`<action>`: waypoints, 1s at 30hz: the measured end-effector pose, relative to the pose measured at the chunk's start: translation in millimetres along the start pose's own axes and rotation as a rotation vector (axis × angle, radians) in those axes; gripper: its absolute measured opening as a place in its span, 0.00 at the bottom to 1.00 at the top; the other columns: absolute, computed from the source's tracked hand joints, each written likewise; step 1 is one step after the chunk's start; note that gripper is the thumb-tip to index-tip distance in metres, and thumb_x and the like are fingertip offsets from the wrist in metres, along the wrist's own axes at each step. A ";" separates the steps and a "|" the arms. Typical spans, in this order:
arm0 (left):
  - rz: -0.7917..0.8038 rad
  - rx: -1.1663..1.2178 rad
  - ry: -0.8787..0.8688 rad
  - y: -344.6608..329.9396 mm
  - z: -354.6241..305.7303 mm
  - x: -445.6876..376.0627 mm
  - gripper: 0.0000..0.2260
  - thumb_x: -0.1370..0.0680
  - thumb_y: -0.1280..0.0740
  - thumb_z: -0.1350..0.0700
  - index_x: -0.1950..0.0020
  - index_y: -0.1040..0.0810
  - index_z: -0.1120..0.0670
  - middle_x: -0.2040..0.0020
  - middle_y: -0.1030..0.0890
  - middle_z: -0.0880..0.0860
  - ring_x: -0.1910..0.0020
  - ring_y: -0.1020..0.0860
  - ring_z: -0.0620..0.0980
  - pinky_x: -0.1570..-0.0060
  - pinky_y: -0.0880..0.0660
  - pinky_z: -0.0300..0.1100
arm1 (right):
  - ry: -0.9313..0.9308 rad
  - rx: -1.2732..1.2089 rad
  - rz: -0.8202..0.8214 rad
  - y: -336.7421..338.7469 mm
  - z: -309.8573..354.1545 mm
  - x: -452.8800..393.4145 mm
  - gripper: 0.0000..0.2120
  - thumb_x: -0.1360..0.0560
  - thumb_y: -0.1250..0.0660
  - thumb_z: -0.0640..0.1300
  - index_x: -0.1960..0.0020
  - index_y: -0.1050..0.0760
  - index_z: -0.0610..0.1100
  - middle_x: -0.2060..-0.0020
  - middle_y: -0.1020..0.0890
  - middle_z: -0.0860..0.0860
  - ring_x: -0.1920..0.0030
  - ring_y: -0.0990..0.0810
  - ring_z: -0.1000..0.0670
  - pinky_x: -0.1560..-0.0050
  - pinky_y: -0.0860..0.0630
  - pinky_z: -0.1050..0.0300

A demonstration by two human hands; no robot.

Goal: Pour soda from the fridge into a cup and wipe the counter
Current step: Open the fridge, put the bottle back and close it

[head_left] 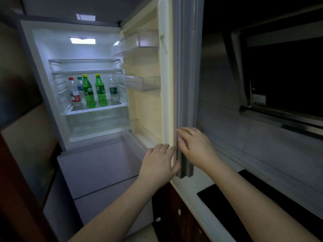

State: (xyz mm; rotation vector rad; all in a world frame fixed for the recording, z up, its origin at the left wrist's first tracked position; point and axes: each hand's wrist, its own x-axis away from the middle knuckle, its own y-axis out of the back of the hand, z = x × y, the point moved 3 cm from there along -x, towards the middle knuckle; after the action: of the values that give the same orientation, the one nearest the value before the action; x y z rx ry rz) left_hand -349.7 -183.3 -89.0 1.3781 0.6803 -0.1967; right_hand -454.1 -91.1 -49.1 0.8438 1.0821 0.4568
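Observation:
The fridge [43, 70] stands lit with its door [185, 84] swung wide to the right. On the lower shelf stand two green soda bottles with yellow caps [88, 92] [101, 90], among three clear water bottles. My left hand [160, 161] lies with straight fingers against the inner edge of the door near its bottom corner. My right hand [195, 145] touches the door's outer grey edge with loosely extended fingers. Neither hand holds anything. No cup is in view.
A white counter [192, 186] runs along the right, with a black cooktop [244, 198] set in it. A range hood [279, 75] hangs above. The door's shelves [139, 82] hold nothing. Closed fridge drawers [97, 168] sit below. Dark cabinets are under the counter.

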 end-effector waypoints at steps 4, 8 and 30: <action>0.053 0.027 -0.082 -28.0 -34.0 -3.0 0.19 0.27 0.42 0.43 0.48 0.20 0.54 0.53 0.19 0.51 0.52 0.21 0.53 0.56 0.24 0.48 | -0.060 -0.032 -0.037 14.8 -31.0 -1.4 0.22 0.19 0.45 0.51 0.26 0.36 0.49 0.28 0.34 0.49 0.28 0.38 0.49 0.30 0.38 0.51; 0.090 0.114 -0.124 -63.3 -68.6 -4.9 0.19 0.28 0.39 0.45 0.43 0.20 0.53 0.52 0.20 0.51 0.53 0.20 0.52 0.57 0.23 0.45 | -0.126 -0.172 -0.052 18.1 -58.8 -10.1 0.26 0.19 0.45 0.54 0.23 0.45 0.50 0.24 0.44 0.51 0.26 0.43 0.49 0.28 0.40 0.48; 0.092 -0.032 0.292 -118.7 -55.6 -15.9 0.26 0.33 0.30 0.50 0.35 0.25 0.51 0.55 0.26 0.53 0.63 0.24 0.51 0.67 0.26 0.43 | 0.079 -0.509 0.066 -22.3 -62.0 -82.6 0.33 0.20 0.41 0.54 0.22 0.57 0.55 0.27 0.34 0.47 0.31 0.31 0.47 0.36 0.33 0.54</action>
State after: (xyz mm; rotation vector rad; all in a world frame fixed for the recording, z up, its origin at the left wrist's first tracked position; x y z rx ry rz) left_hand -441.0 -159.8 -181.4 1.4178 0.8558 0.0904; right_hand -546.6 -139.2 -31.7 0.4131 0.9510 0.7870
